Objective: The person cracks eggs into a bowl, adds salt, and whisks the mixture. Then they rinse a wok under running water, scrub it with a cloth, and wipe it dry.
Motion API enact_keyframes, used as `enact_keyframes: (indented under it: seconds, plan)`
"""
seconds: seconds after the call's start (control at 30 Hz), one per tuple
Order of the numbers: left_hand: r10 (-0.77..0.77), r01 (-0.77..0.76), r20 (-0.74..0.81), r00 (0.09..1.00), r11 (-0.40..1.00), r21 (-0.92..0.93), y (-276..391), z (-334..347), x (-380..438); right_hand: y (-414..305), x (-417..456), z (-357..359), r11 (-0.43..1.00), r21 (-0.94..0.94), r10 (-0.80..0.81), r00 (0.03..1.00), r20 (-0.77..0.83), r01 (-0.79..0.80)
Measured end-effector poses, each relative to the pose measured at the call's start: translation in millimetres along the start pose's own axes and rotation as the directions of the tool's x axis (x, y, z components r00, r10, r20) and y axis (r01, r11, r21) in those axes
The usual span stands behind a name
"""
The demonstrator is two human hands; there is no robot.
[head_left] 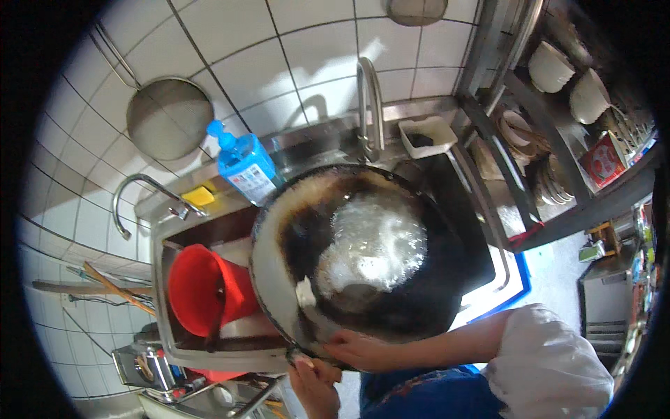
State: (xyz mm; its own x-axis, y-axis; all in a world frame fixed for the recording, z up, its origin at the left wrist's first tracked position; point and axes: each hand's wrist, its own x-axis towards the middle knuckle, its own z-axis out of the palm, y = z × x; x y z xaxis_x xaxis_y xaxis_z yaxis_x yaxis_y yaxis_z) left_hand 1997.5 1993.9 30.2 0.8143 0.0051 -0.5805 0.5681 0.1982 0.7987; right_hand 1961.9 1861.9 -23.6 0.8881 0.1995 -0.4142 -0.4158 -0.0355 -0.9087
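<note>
A large blackened wok (293, 230) rests over the sink, with foamy, shiny water (377, 246) in its bowl. At its near left rim, my left hand (316, 382) is closed around the wok's short handle. My right hand (356, 350) reaches over the near rim, blurred, with its fingers toward the inner wall; whether it grips something there is not clear. A small pale piece (305, 292), perhaps the end of a scraper or brush, lies against the wok's inner left side, just beyond the right hand.
A red bucket (235, 293) lies tilted in the left sink basin (162, 319). Behind stand a blue pump bottle (248, 173), yellow sponge (199, 196), two faucets (372, 115) and a white plastic container (429, 137). A metal rack (555, 152) with bowls is at right; a strainer (170, 118) hangs on the wall.
</note>
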Motion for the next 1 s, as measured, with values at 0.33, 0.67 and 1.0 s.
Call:
enact_keyframes:
  seconds: [0.33,0.67,1.0]
  plan:
    - [-0.017,-0.022,0.157,0.987,0.970,0.242,-2.1,-34.2,6.7,87.5,-111.5,-206.7,0.259,-0.896,0.135,0.932,-0.338,-0.362]
    - [0.351,-0.484,0.371,0.860,0.328,0.811,10.0,-21.1,-2.3,73.6,155.3,-274.4,0.413,-0.709,-0.266,0.668,-0.695,-0.572]
    - [-0.020,0.006,0.126,0.992,0.994,0.105,16.9,7.9,0.9,1.0,227.1,-53.7,0.909,0.070,-0.367,0.869,-0.332,0.411]
